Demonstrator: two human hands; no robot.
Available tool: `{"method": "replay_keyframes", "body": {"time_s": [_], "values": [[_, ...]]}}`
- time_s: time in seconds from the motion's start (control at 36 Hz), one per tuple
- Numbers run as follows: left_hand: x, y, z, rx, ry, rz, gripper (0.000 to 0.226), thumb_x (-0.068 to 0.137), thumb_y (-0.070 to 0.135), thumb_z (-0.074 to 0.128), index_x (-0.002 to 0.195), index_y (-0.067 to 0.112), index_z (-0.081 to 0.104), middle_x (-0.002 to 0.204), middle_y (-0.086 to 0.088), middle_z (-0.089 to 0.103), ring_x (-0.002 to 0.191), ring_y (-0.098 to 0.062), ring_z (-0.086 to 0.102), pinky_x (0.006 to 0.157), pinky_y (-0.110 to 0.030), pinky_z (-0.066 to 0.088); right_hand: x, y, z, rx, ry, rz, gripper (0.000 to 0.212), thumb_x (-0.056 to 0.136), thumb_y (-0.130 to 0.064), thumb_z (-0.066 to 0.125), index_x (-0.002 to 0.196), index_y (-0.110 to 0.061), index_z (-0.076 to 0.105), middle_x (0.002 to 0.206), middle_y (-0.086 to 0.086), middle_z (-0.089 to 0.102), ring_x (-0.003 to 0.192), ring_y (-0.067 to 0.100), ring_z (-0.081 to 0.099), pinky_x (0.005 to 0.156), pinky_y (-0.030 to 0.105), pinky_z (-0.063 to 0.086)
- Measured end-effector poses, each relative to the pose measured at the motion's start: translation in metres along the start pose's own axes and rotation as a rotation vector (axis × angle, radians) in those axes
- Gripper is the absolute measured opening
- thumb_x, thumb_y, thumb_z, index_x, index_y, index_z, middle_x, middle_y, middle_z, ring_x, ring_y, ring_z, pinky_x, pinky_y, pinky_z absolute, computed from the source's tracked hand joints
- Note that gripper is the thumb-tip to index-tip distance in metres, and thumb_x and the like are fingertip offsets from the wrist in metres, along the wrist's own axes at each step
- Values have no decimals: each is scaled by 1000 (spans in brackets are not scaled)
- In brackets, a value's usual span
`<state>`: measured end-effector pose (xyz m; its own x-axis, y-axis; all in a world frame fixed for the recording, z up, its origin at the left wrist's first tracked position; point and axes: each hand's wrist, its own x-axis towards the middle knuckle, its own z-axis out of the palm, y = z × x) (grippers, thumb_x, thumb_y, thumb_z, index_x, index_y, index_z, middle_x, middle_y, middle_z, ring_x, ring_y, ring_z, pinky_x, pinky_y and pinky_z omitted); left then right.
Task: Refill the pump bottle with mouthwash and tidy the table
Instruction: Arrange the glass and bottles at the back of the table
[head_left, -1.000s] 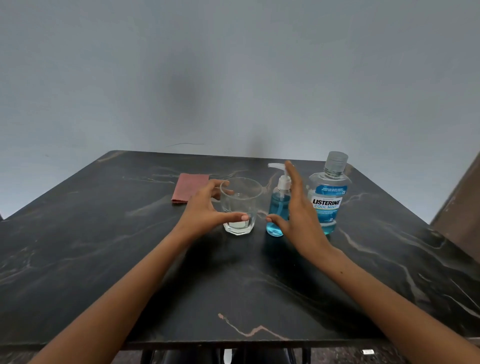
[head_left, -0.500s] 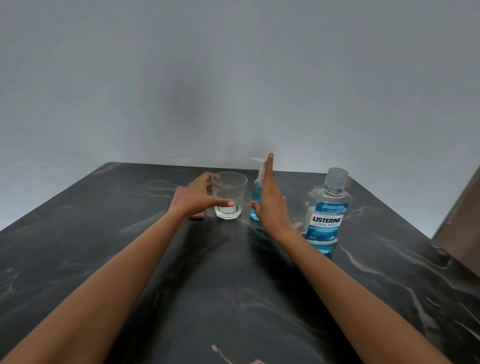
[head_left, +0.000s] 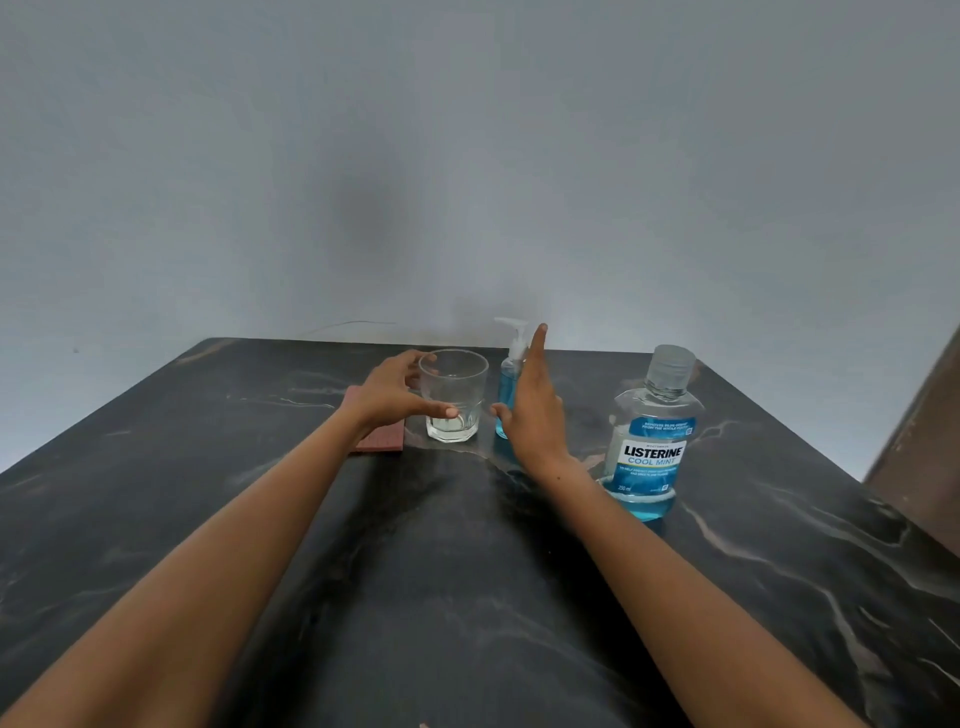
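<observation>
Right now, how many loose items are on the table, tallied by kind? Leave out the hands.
Bottles: 2, the pump bottle and the Listerine bottle
Glasses: 1, the clear glass
Cloths: 1, the reddish cloth, partly hidden behind the left arm
Total: 4
</observation>
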<state>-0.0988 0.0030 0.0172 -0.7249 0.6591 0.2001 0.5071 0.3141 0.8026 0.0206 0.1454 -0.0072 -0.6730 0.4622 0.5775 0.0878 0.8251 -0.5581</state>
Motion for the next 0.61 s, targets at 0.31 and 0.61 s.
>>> {"method": "replay_keyframes", "body": {"time_s": [0.31,0.61], "values": [[-31,-3,4,17,254,-58,86,61,30,88,135,11,46,126,-9,61,110,-23,57,99,-43,47,-7,-4,-5,13,-85,98,118,83,-17,72,145,-21,-28,160,12,10,133,36,43,107,48,37],[-95,17,10,-65,318,83,45,76,19,79,116,12,60,114,-7,65,100,-18,62,88,-33,54,-109,-27,-91,-88,-271,-1,56,80,-23,74,130,-15,51,126,3,61,113,18,60,98,38,48]]}}
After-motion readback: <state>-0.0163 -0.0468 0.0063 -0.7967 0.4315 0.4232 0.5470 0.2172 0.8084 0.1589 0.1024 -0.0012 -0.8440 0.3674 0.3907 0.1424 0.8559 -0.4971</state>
